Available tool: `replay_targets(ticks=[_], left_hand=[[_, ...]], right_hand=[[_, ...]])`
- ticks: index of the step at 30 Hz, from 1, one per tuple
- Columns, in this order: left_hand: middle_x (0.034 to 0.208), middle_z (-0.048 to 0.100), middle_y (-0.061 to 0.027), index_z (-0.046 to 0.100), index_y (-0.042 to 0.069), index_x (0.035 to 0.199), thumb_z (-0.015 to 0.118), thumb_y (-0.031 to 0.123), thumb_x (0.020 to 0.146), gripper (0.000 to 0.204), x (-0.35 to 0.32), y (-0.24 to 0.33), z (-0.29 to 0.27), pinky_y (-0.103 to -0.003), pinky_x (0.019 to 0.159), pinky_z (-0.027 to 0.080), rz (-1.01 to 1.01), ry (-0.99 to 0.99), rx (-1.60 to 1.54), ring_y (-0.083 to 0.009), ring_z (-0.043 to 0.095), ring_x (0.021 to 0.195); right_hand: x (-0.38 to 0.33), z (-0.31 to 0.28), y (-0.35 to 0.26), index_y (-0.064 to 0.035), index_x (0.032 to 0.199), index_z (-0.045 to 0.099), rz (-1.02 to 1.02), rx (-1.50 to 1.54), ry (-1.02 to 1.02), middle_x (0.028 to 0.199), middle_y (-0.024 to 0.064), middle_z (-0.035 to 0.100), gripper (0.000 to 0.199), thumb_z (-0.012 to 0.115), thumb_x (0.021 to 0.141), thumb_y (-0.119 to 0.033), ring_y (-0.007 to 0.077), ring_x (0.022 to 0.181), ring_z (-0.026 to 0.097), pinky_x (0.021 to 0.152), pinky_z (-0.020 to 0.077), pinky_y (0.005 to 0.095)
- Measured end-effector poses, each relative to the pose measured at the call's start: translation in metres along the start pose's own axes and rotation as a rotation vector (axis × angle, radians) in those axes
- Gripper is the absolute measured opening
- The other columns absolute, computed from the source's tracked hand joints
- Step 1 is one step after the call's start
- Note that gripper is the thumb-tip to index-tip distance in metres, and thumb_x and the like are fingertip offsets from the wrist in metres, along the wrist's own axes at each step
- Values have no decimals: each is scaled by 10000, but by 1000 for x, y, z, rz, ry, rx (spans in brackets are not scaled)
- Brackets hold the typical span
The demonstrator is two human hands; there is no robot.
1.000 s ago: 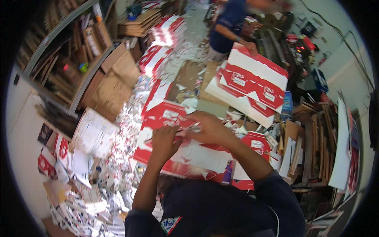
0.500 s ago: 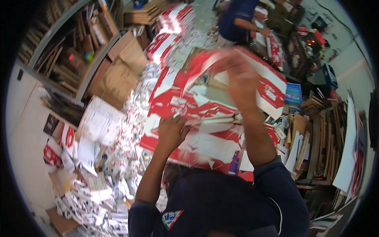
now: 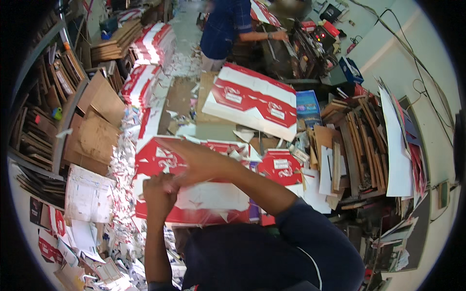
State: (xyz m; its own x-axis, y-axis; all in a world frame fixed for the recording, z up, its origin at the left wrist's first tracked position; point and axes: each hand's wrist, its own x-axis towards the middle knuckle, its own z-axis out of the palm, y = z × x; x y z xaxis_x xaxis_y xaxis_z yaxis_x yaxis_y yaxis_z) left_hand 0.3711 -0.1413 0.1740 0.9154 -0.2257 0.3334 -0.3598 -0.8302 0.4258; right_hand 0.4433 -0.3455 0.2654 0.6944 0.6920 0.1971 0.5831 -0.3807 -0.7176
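A printed red-and-white cardboard sheet (image 3: 213,195) lies flat in front of me, with loose torn scraps along its far edge. My left hand (image 3: 160,189) is closed over the left part of this sheet, fingers curled; whatever is in them is hidden. Close beside it, my right hand (image 3: 201,162) reaches across the sheet from the right, smeared by motion, so its fingers cannot be read. Farther off, another red-and-white printed sheet (image 3: 255,102) rests at a slant on the work surface. A smaller red printed piece (image 3: 280,167) sits to the right of my right forearm.
Paper scraps (image 3: 124,169) cover the floor at the left. Stacks of printed sheets (image 3: 154,43) stand far left, near shelves (image 3: 73,114) of boards. Upright boards (image 3: 361,145) crowd the right side. Another person (image 3: 224,34) stands beyond, one arm toward dark machinery (image 3: 310,53).
My right hand has come from the far sheet back toward my left hand. The red-and-white piece it was lifting no longer shows in it. The view has shifted to the right.
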Motion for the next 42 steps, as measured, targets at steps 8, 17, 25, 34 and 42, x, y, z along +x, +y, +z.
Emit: replay_targets(ticks=[8, 17, 25, 34, 42], left_hand=[[936, 651, -118, 676, 79, 1017, 778, 223, 796, 283, 5, 11, -19, -482, 880, 395, -20, -60, 100, -326, 628, 929], [882, 710, -106, 709, 97, 1047, 697, 212, 885, 199, 15, 15, -11, -458, 748, 404, -5, -113, -80, -313, 659, 804], [847, 690, -94, 680, 93, 1042, 702, 210, 881, 200, 20, 9, -5, -456, 725, 404, 7, -135, 5, -303, 654, 782], [864, 679, -117, 663, 61, 1048, 778, 325, 833, 360, 23, 7, -4, -456, 728, 416, 44, -78, -5, -330, 654, 810], [889, 701, -134, 680, 65, 1051, 757, 332, 859, 338, 24, 4, -6, -491, 683, 454, -23, -73, -22, -353, 677, 800]], right_hand=[[-41, 41, 49, -65, 1088, 689, -69, -162, 145, 1030, 151, 695, 342, 778, 808, -241, 370, 996, 666, 852, 514, 501], [-44, 40, 40, -85, 1020, 705, 7, -189, 184, 967, 130, 691, 253, 728, 887, -299, 350, 954, 663, 845, 512, 498], [-53, 35, 30, -55, 1218, 642, -4, -284, 342, 1194, 146, 620, 455, 776, 845, -278, 353, 1190, 567, 1008, 459, 479], [-82, 50, 36, -44, 1254, 660, 20, -462, 356, 1229, 115, 632, 433, 727, 843, -161, 320, 1157, 558, 1062, 436, 465], [-73, 54, 52, -18, 1157, 718, -181, -460, 517, 1106, 106, 677, 388, 714, 773, -75, 301, 1049, 616, 985, 495, 442]])
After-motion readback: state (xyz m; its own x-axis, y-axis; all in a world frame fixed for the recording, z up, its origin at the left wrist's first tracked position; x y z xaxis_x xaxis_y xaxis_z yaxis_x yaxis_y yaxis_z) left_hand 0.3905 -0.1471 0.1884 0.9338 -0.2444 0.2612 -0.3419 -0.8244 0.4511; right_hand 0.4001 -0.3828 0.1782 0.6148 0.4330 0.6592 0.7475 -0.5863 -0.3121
